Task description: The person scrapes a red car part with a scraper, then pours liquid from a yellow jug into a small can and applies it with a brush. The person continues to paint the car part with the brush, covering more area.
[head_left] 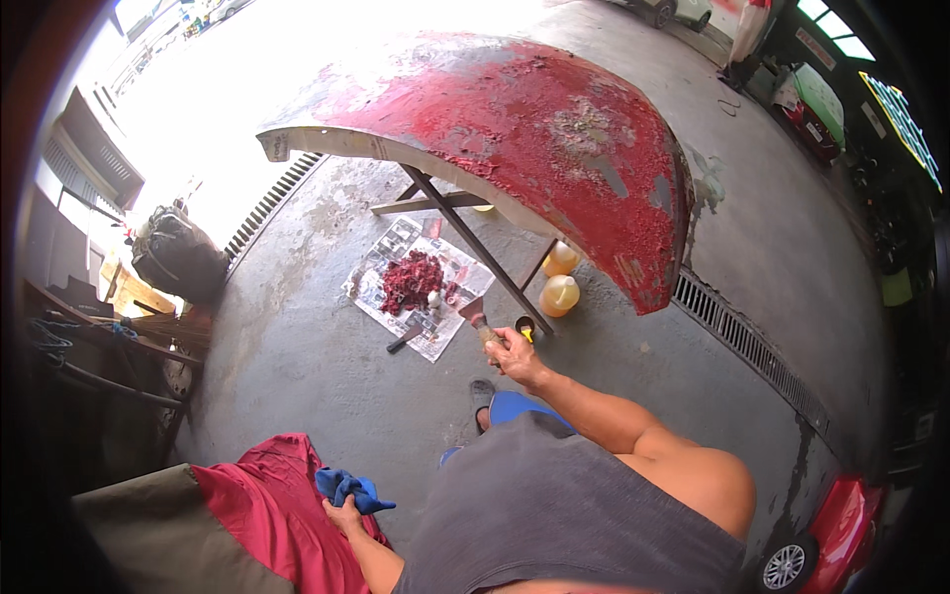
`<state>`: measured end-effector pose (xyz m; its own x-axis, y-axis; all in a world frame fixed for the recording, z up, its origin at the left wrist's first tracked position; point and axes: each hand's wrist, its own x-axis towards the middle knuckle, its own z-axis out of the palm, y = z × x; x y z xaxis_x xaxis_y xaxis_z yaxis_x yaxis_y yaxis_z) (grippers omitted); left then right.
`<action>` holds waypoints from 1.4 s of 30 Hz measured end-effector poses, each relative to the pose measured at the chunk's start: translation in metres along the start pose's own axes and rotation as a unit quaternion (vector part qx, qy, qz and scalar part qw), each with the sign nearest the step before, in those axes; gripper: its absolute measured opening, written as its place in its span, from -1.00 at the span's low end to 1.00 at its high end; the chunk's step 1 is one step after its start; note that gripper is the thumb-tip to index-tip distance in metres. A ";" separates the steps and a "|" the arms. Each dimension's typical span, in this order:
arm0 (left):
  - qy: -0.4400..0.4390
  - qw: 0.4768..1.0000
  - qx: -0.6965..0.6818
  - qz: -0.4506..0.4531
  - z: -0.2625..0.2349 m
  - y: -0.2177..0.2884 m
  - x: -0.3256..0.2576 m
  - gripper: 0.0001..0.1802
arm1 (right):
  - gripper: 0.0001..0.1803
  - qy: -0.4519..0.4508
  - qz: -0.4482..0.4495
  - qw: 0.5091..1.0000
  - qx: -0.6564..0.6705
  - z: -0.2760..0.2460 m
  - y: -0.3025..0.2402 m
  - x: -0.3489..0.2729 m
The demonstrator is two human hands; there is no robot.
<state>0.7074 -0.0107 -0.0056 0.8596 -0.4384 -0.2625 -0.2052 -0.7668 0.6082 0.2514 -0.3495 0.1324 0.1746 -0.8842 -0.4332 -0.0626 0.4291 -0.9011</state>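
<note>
My right hand (512,356) is closed around the handle of a scraper (479,323), its reddish blade pointing toward the newspaper. In my left hand (343,515), low at the left, is a bunched blue cloth (350,490), close to a crimson cover (267,505). A car hood (515,129) with blistered, peeling red paint rests on a dark metal stand (460,230), ahead of me and apart from both hands. On the floor, newspaper (447,342) carries a heap of red paint scrapings (412,281). A second, dark-handled tool (404,340) lies across the newspaper's near edge.
Two jugs of yellowish liquid (559,294) stand beneath the hood, near a small black-and-yellow object (525,328). Floor grates (747,342) run at both sides. A dark bag (176,252) sits at the left, and a red car (829,535) at the lower right.
</note>
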 end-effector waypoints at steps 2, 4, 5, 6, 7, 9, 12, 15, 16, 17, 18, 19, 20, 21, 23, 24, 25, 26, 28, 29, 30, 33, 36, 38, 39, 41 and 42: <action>0.001 0.999 0.037 -0.020 0.006 0.024 0.019 -0.21 | -0.57 0.000 0.029 1.000 0.009 0.003 0.000 0.015; 0.012 0.999 0.047 -0.022 0.013 0.039 0.031 -0.21 | -0.57 0.002 0.062 0.998 0.027 0.003 0.002 0.034; 0.016 0.997 0.062 -0.037 0.010 0.041 0.031 -0.21 | -0.59 -0.006 0.063 0.997 0.037 0.005 0.002 0.047; 0.008 0.996 0.068 -0.053 0.011 0.043 0.030 -0.21 | -0.60 -0.003 0.063 0.998 0.027 0.005 0.001 0.062; -0.001 0.993 0.084 -0.079 0.008 0.045 0.032 -0.22 | -0.61 -0.001 0.071 0.997 0.025 0.008 0.002 0.077; -0.014 0.984 0.128 -0.125 -0.003 0.046 0.039 -0.24 | -0.62 0.010 0.095 0.995 0.029 0.016 0.008 0.102; -0.009 0.982 0.116 -0.150 -0.010 0.048 0.051 -0.24 | -0.62 0.009 0.118 0.993 -0.006 0.022 0.016 0.138; -0.013 0.983 0.087 -0.160 -0.011 0.048 0.066 -0.25 | -0.64 0.046 0.154 0.987 -0.006 0.025 0.024 0.162; -0.020 0.984 0.072 -0.162 -0.008 0.051 0.076 -0.26 | -0.64 0.061 0.157 0.986 -0.003 0.025 0.026 0.166; -0.017 0.982 0.070 -0.177 -0.007 0.052 0.087 -0.28 | -0.60 0.077 0.159 0.984 -0.025 0.025 0.027 0.170; -0.026 0.983 0.078 -0.164 -0.003 0.055 0.099 -0.28 | -0.58 0.085 0.160 0.983 -0.027 0.026 0.027 0.171; -0.038 0.982 0.094 -0.160 0.002 0.058 0.114 -0.28 | -0.60 0.092 0.161 0.982 -0.015 0.026 0.026 0.171; -0.050 0.981 0.114 -0.152 -0.001 0.058 0.127 -0.28 | -0.61 0.104 0.168 0.980 -0.006 0.027 0.026 0.169; -0.061 0.978 0.126 -0.153 -0.001 0.060 0.143 -0.27 | -0.63 0.122 0.168 0.978 0.007 0.028 0.025 0.166; -0.085 0.976 0.139 -0.142 0.007 0.069 0.184 -0.22 | -0.71 0.163 0.178 0.970 0.022 0.031 0.023 0.156; -0.090 0.981 0.112 -0.131 0.012 0.072 0.202 -0.21 | -0.72 0.174 0.178 0.968 0.027 0.033 0.023 0.150; -0.094 0.985 0.086 -0.119 0.018 0.078 0.224 -0.20 | -0.72 0.184 0.181 0.966 0.033 0.036 0.023 0.144; -0.099 0.987 0.061 -0.107 0.023 0.085 0.245 -0.19 | -0.73 0.193 0.184 0.963 0.040 0.038 0.023 0.137; -0.112 0.990 0.066 -0.056 0.034 0.102 0.280 -0.17 | -0.73 0.216 0.205 0.953 0.061 0.044 0.024 0.123; -0.121 0.990 0.066 -0.025 0.037 0.113 0.294 -0.17 | -0.73 0.228 0.206 0.949 0.071 0.047 0.024 0.117; -0.133 0.988 0.074 -0.013 0.042 0.126 0.306 -0.17 | -0.73 0.245 0.207 0.944 0.078 0.050 0.025 0.111; -0.153 0.982 0.104 0.032 0.056 0.161 0.330 -0.17 | -0.73 0.284 0.206 0.933 0.085 0.060 0.031 0.090; -0.189 0.975 0.102 0.051 0.069 0.188 0.346 -0.17 | -0.73 0.318 0.201 0.920 0.112 0.071 0.041 0.065; -0.215 0.969 0.105 0.070 0.078 0.200 0.356 -0.16 | -0.72 0.341 0.201 0.909 0.132 0.079 0.050 0.047; -0.225 0.965 0.112 0.074 0.082 0.204 0.361 -0.16 | -0.71 0.352 0.201 0.903 0.141 0.083 0.054 0.038; -0.241 0.960 0.117 0.082 0.089 0.209 0.367 -0.15 | -0.71 0.366 0.211 0.894 0.147 0.090 0.063 0.022; -0.246 0.958 0.116 0.086 0.092 0.210 0.370 -0.15 | -0.71 0.375 0.221 0.888 0.149 0.094 0.066 0.014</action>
<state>0.9390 -0.3770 -0.0435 0.4910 -0.6915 -0.5299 -0.4717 -0.7224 0.5056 0.3425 -0.3164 0.0691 -0.5122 -0.4443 -0.7350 0.3196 0.6957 -0.6433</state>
